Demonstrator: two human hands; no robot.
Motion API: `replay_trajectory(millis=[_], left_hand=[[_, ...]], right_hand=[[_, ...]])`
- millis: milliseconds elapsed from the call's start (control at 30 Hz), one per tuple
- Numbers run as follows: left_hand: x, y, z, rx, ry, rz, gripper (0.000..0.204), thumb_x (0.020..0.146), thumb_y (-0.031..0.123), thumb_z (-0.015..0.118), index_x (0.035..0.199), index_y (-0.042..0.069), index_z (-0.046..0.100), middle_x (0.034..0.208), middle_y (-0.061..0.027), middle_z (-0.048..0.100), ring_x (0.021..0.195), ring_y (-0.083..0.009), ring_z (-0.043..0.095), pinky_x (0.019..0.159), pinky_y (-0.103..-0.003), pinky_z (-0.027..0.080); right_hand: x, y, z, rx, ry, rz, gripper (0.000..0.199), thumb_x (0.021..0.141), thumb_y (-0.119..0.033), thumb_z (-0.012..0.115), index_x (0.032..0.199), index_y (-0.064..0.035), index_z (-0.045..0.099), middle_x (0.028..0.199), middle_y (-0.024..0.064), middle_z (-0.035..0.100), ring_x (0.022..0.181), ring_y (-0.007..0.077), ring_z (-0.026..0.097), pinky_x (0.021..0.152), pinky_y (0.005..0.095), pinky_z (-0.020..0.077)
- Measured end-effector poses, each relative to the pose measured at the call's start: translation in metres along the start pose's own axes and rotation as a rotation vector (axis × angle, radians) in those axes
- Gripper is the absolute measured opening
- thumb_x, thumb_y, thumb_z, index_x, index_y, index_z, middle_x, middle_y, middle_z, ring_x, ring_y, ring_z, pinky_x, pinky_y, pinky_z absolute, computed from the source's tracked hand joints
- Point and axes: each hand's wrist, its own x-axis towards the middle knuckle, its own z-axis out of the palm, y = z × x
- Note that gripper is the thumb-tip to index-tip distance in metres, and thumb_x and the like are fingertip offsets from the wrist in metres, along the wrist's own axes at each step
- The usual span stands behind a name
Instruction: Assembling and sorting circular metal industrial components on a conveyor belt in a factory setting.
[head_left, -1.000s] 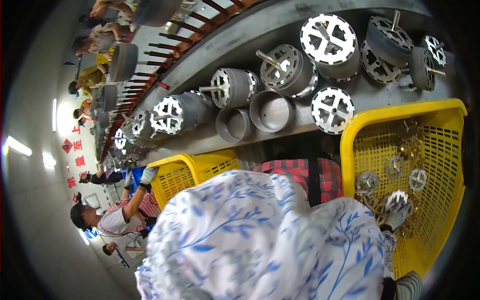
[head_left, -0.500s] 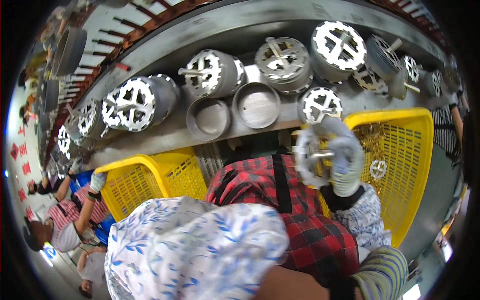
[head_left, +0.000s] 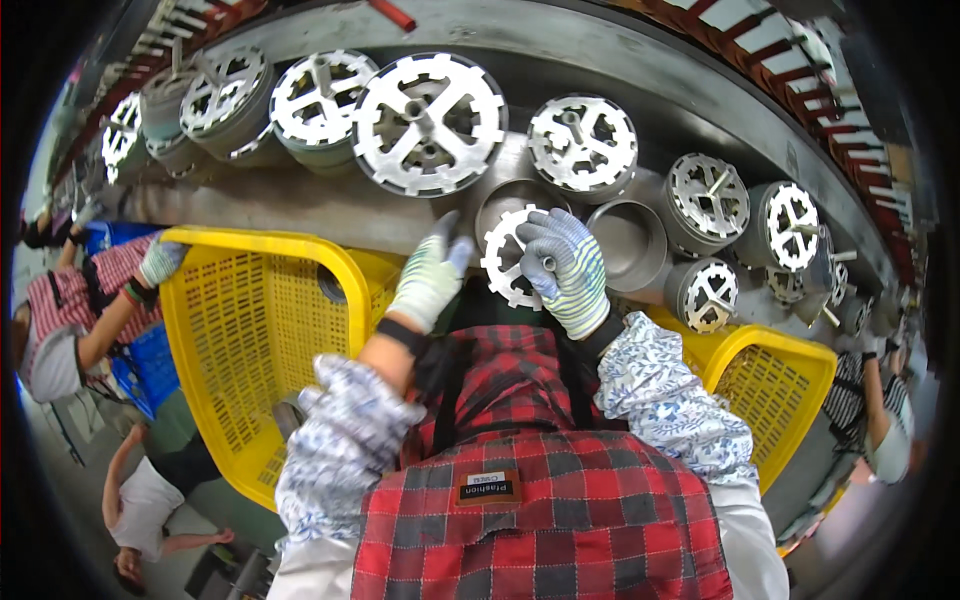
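In my right hand, gloved in striped knit, is a notched metal disc with cut-out openings; the fingers close around its central post. The disc is over the bench's front edge, just before a shallow round metal cup that it partly covers. To its left, my left hand, also gloved, holds nothing, its fingers apart and pointing toward the bench. A second round metal cup stands right of my right hand. Beyond my hands, a large notched disc with a post tops a metal cylinder.
More disc-topped cylinders line the metal bench. Yellow baskets stand at left and right. A co-worker's gloved hand touches the left basket's rim. Red-brown racks with pegs run behind.
My right hand has brought the disc from beside the right basket to the bench edge at centre. My left hand has moved up from the lower right. The view has shifted.
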Motion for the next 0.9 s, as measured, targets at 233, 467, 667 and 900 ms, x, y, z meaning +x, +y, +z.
replay_trajectory(millis=[233,467,667,900], left_hand=[[0.024,-0.013,0.042,0.056,0.023,-0.042,0.051,0.086,0.020,0.054,0.133,0.004,0.044,0.125,-0.0268,0.051,0.115,-0.0413,0.050,0.097,-0.043,0.042],[-0.008,-0.042,0.035,-0.388,-0.145,-0.245,0.053,0.094,0.018,0.049,0.144,0.008,0.033,0.123,-0.0091,0.057,0.088,-0.0132,0.062,0.068,-0.024,0.052],[-0.026,-0.042,0.044,-0.920,-0.045,-0.344,0.050,0.098,0.033,0.047,0.141,0.011,0.038,0.113,-0.0093,0.060,0.085,-0.0144,0.061,0.072,-0.027,0.054],[-0.029,-0.027,0.040,-0.608,-0.073,-0.301,0.054,0.097,0.034,0.047,0.143,0.008,0.035,0.111,-0.0133,0.059,0.079,-0.0144,0.060,0.070,-0.027,0.052]], right_hand=[[0.005,0.014,0.020,-0.078,0.000,0.001,0.023,0.073,-0.023,0.072,0.084,-0.0084,0.058,0.095,0.0093,0.067,0.099,0.0338,0.062,0.092,0.0503,0.0430],[0.003,0.010,0.039,-0.064,-0.058,-0.067,0.026,0.071,-0.021,0.073,0.082,-0.0118,0.052,0.099,0.0089,0.066,0.102,0.0339,0.059,0.094,0.0507,0.0411],[0.004,0.002,0.042,-0.059,-0.012,-0.103,0.025,0.073,-0.022,0.072,0.082,-0.0115,0.051,0.098,0.0096,0.066,0.100,0.0340,0.060,0.095,0.0527,0.0398],[-0.003,0.009,0.040,-0.113,-0.038,-0.032,0.022,0.075,-0.021,0.071,0.083,-0.0103,0.053,0.099,0.0089,0.066,0.101,0.0342,0.060,0.096,0.0545,0.0378]])
